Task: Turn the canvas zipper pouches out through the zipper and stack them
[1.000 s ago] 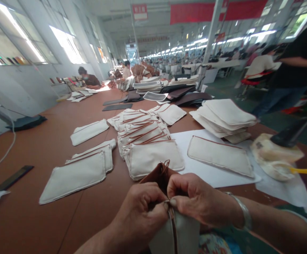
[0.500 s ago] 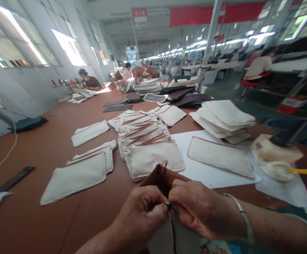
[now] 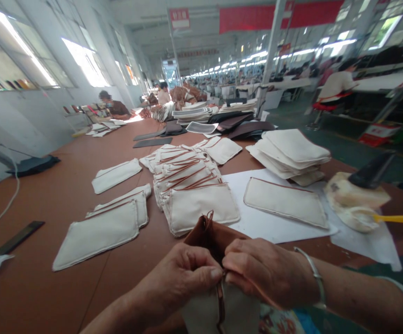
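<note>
My left hand (image 3: pixel 189 271) is closed, thumb and fingers pinching the edge of a brown and off-white bag piece (image 3: pixel 231 233) at the bottom middle. Close beside it, my right hand (image 3: pixel 269 269), with a bangle on the wrist, grips the same edge. The pinched spot lies between the two hands, mostly covered by fingers. Below them hangs the off-white cloth part (image 3: pixel 241 306), with a dark brown strip (image 3: pixel 220 301) running down it. Thin brown cords (image 3: pixel 208 220) stick up from the piece's far end.
A stack of off-white pouches with brown edging (image 3: pixel 201 206) lies ahead. More pouches (image 3: pixel 99 234) are at left, and a single pouch (image 3: pixel 284 202) rests on white paper (image 3: pixel 250 227). At right stand a glue-stained container (image 3: pixel 357 192) and a yellow-handled tool (image 3: pixel 401 218). Co-workers sit farther off.
My left hand has shifted slightly left, and its thumb now lies straighter along the edge. My right fingers have moved a little. Both hands still hold the piece.
</note>
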The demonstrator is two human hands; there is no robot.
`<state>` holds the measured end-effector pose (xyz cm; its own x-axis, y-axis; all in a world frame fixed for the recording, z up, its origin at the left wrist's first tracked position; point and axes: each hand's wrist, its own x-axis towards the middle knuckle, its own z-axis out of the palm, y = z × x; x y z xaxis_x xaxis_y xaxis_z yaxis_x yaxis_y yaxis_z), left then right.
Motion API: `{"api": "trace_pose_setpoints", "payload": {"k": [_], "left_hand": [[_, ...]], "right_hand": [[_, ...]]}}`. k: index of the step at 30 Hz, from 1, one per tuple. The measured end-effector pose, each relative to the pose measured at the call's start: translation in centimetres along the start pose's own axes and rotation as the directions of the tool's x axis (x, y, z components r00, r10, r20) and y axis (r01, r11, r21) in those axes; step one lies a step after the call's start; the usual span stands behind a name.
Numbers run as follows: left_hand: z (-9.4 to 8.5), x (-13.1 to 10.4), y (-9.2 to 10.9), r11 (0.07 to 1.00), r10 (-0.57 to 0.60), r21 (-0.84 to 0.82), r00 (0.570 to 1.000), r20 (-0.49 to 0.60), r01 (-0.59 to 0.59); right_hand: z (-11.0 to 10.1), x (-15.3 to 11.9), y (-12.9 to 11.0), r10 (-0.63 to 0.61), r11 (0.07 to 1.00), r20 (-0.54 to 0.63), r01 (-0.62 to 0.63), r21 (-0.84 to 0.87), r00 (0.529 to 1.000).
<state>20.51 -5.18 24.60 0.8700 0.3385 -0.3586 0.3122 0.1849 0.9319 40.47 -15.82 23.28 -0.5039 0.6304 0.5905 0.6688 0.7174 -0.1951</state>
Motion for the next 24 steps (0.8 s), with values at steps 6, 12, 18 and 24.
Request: {"api": "trace_pose_setpoints", "payload": {"k": [6, 12, 18, 24], "left_hand": [[0.5, -0.3, 0.4, 0.999, -0.036, 0.018, 0.997, -0.061, 0.038], [1.0, -0.3, 1.0, 0.997, -0.067, -0.043, 0.995, -0.078, 0.064], [1.1, -0.5, 0.6, 0.997, -0.054, 0.045, 0.991, -0.121, 0.060], [1.0, -0.8, 0.3, 0.985, 0.000, 0.170, 0.997, -0.081, 0.014]], "right_hand": [[-1.0, -0.7, 0.4, -0.036, 0.999, 0.048, 0.035, 0.016, 0.998], [-0.8, -0.2, -0.4, 0.002, 1.000, 0.029, -0.003, 0.029, 1.000], [-0.4, -0.1, -1.8, 0.088, 0.996, 0.087, -0.089, -0.001, 0.992], [0.0, 0.5, -1.9, 0.103, 0.994, 0.078, -0.105, 0.011, 0.992]]}}
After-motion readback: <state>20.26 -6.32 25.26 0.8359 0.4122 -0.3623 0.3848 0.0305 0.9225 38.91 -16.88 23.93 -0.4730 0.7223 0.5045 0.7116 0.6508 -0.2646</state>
